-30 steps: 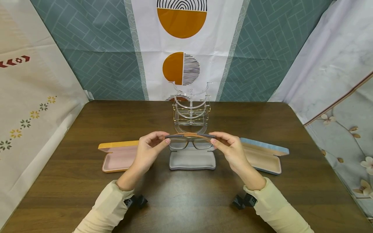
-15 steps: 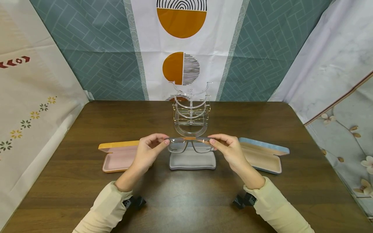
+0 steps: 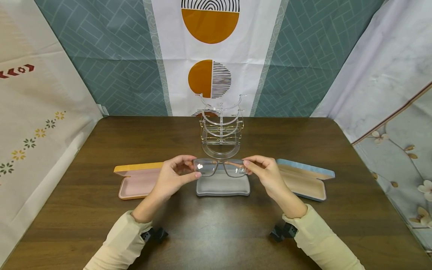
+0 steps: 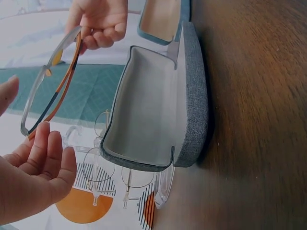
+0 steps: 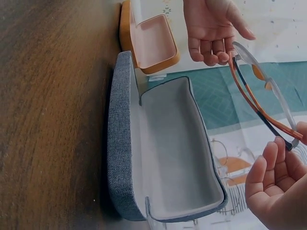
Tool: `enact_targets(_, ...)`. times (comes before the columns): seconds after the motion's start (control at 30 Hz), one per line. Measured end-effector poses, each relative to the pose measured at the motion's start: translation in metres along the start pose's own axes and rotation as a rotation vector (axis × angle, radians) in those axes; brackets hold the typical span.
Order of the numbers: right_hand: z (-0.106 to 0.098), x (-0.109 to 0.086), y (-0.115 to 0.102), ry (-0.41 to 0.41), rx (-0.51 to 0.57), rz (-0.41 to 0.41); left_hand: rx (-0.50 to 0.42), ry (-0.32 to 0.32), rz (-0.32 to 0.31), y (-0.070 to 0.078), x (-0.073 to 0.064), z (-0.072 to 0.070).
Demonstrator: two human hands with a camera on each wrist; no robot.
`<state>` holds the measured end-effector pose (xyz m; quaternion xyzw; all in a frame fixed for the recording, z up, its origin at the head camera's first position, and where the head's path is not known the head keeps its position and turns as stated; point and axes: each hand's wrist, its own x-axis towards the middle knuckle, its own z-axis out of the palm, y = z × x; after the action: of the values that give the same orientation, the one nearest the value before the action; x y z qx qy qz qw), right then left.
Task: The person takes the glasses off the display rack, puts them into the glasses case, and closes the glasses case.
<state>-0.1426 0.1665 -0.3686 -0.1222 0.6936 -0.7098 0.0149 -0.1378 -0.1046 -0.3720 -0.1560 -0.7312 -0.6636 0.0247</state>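
Note:
A pair of eyeglasses (image 3: 221, 162) with a clear grey front and folded orange-and-dark temples is up above the grey glasses case (image 3: 222, 186), lenses facing me. My right hand (image 3: 266, 174) pinches its right end between thumb and fingers. At the other end, the fingers of my left hand (image 3: 173, 174) touch the folded temples from behind; the left wrist view shows this thumb (image 4: 8, 93) standing off the frame. Pale lining shows in the case, which lies open under the eyeglasses with its lid partly hidden behind them.
An orange-yellow case (image 3: 138, 186) with pink lining lies open at left, a blue case (image 3: 307, 185) with beige lining at right. Behind the hands stands a clear tiered display stand (image 3: 221, 152) bearing thin wire-framed eyeglasses. Patterned cloth (image 3: 128, 75) hangs along the table's far edge.
The eyeglasses have come slightly down and tilted, so the lenses show more fully. My left thumb has come off the frame and dropped lower, while my right hand keeps its pinch.

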Motion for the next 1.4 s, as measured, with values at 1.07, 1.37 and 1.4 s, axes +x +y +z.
enact_targets(1.07, 0.0037, -0.0040, 0.0026, -0.009, -0.080, -0.025, 0.176, 0.024, 0.163, -0.0063, -0.0041, -0.0028)
enact_targets(1.37, 0.0054, -0.0078, 0.0028, -0.103, -0.236, -0.113, 0.172, 0.034, 0.123, -0.0064, -0.0067, -0.0076)
enact_targets(1.4, 0.0061, -0.0077, 0.0029, -0.103, -0.260, -0.124, 0.172, 0.035, 0.120, -0.0062, -0.0072, -0.0083)
